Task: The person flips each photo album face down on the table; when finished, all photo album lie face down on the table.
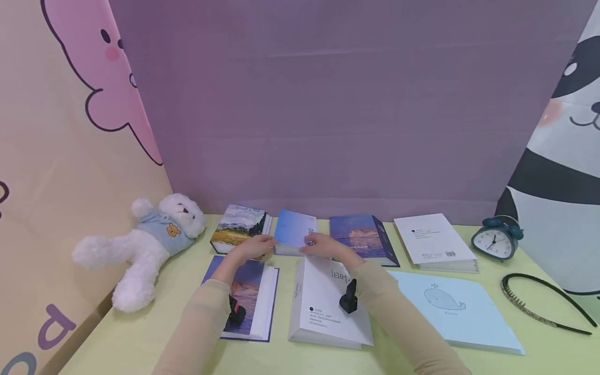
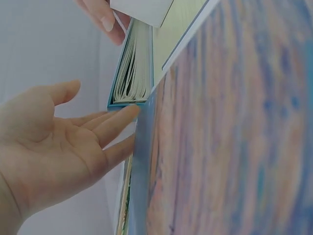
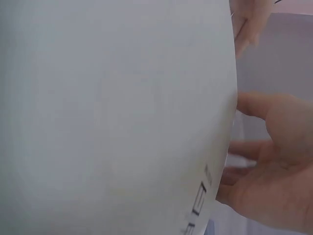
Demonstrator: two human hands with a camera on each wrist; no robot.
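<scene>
A light blue book (image 1: 294,230) lies in the back row on the pale green table (image 1: 140,333). My left hand (image 1: 257,246) is at its left side; in the left wrist view the left hand (image 2: 68,142) is flat, with straight fingertips (image 2: 128,113) touching the corner of the blue book (image 2: 131,73). My right hand (image 1: 322,244) rests against the book's right edge. In the right wrist view the right hand (image 3: 276,171) shows relaxed fingers behind a white book (image 3: 112,112). A fingertip of the right hand (image 2: 101,17) touches the book's far corner.
A landscape-cover book (image 1: 238,225), a dark blue album (image 1: 363,237) and a white book (image 1: 433,240) share the back row. In front lie a sunset-cover book (image 1: 248,291), a white book (image 1: 323,312) and a whale book (image 1: 457,310). Plush bear (image 1: 145,245) left; alarm clock (image 1: 496,239) and headband (image 1: 544,304) right.
</scene>
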